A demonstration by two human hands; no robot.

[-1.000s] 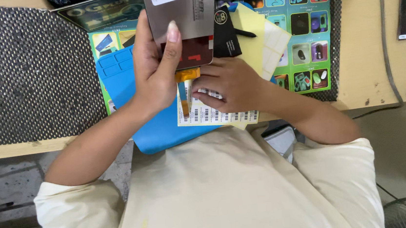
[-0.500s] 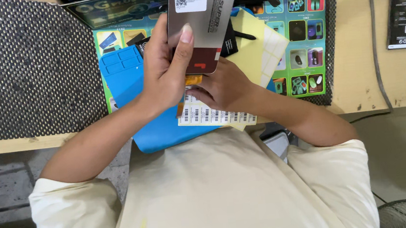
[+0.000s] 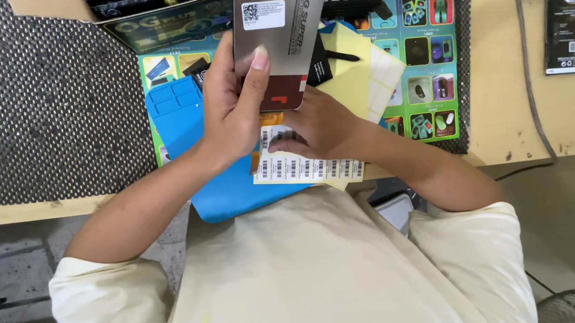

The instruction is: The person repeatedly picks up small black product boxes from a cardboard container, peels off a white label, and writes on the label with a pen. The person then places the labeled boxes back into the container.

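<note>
A grey packet [image 3: 279, 30] is held upright at top centre, gripped by the curled left hand [image 3: 231, 114]; its top is cut off by the frame. The right hand [image 3: 319, 127] is pressed flat, fingers loosely bent, on a barcode sheet [image 3: 305, 167] overhanging the desk edge [image 3: 42, 209]. Yellow paper [image 3: 356, 72] and a blue mat [image 3: 176, 112] are crowded around; the packet's lower end is hidden

A flat packet [image 3: 283, 27] is held above the worktop [image 3: 506, 128] by the left hand [image 3: 231, 114], with the right hand [image 3: 319, 127] just below it. A sheet of barcode labels [image 3: 305, 168] is laid under both hands, on a silicone mat [image 3: 179, 115]. A printed poster [image 3: 423, 52] is spread to the right, and a perforated mat [image 3: 40, 107] to the left.
</note>
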